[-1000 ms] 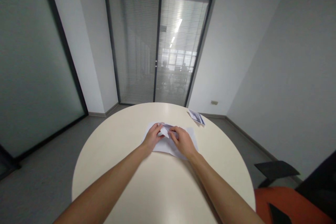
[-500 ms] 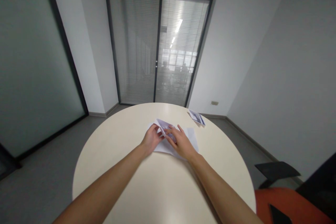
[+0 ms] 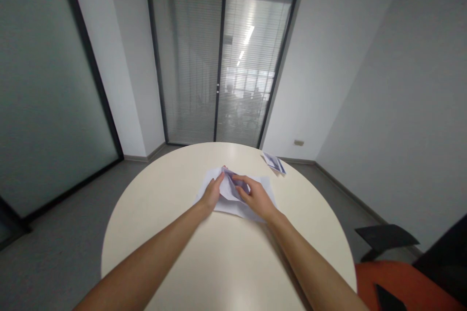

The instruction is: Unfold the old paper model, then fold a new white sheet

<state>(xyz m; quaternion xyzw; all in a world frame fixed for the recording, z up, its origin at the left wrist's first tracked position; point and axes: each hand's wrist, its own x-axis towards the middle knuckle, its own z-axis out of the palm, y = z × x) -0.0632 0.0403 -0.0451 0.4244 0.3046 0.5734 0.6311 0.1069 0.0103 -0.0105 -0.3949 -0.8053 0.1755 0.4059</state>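
A sheet of white paper (image 3: 233, 206) with creases lies on the round table, partly raised into a folded flap (image 3: 226, 188) between my hands. My left hand (image 3: 212, 193) grips the flap's left edge, thumb on the near side and the other fingers mostly hidden behind it. From the right, my right hand (image 3: 255, 197) pinches the paper near its top fold with thumb and index finger. Part of the sheet's right side is covered by that hand.
A folded paper piece with dark blue markings (image 3: 274, 163) lies at the table's far right edge. The cream round table (image 3: 175, 252) fills the foreground. An orange chair (image 3: 394, 282) with a black armrest (image 3: 386, 235) stands at right. Behind are glass doors with blinds (image 3: 219, 68).
The raised flap has opened wider and turned more towards me. My left hand has straightened along its left edge; my right hand has shifted slightly right, its fingers now bent onto the paper.
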